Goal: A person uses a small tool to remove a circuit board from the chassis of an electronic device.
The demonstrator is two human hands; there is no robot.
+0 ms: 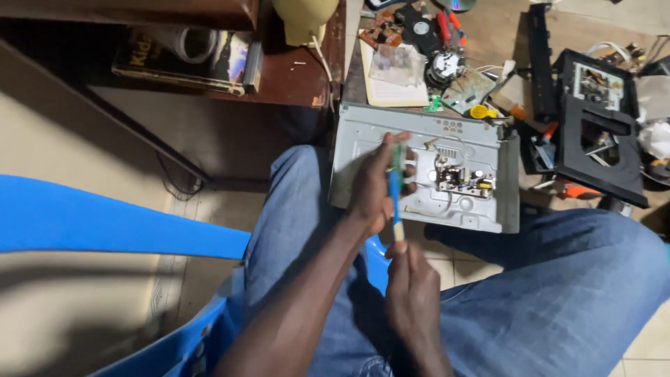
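- The right hand (413,293) is nearest the camera, low in the middle of the view, its fingers pinched shut around the lower, yellowish end of a thin blue-handled tool (396,192).
- The left hand (373,185) is just above it, fingers curled closed around the upper part of the same tool, which stands nearly upright between the two hands.
- Both forearms rise from a lap in blue denim jeans (558,293); a bright blue plastic chair (105,223) shows under and left of the legs.
- Behind the hands, an open grey sheet-metal chassis (363,139) rests across the knees and against the table edge, with a small green circuit board (466,181) mounted inside it, right of the left hand.
- Further off, a cluttered wooden worktable (499,35) holds loose circuit boards, small parts and a black plastic frame (600,139) at the right.
- At the far left, a dark wooden shelf (293,77) carries a flat book (181,59).
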